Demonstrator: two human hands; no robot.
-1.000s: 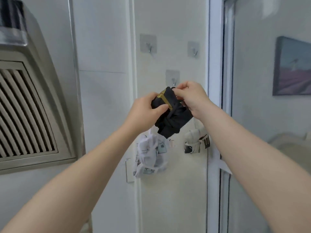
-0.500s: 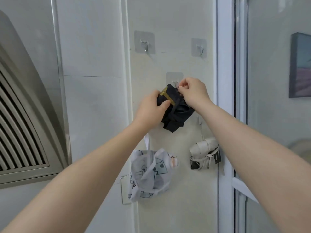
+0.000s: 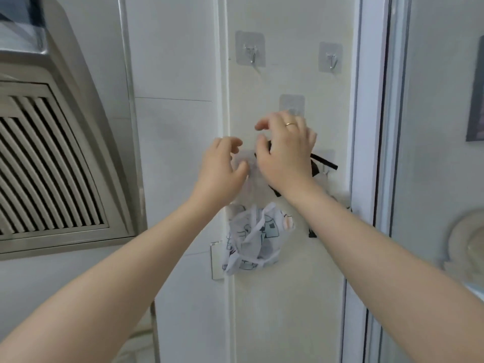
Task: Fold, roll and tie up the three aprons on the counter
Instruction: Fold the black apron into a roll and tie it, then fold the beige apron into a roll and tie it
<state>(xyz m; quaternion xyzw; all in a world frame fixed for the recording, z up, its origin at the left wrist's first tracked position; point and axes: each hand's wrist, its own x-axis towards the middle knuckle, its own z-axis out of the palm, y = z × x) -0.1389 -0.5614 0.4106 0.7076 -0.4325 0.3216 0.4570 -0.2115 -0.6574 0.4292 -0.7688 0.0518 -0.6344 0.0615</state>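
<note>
Both the left hand [image 3: 222,163] and the right hand [image 3: 286,153] are held spread, fingers loose, before the mostly hidden black rolled apron [image 3: 323,163]; the white printed apron bundle [image 3: 255,242] is hung below.

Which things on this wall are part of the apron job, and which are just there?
Part of the job:
- black apron bundle, mostly hidden behind the right hand
- white patterned apron bundle, hanging below
- left hand, fingers loose, gripping nothing

Just there:
- two bare top hooks
- range hood
- framed picture
</note>
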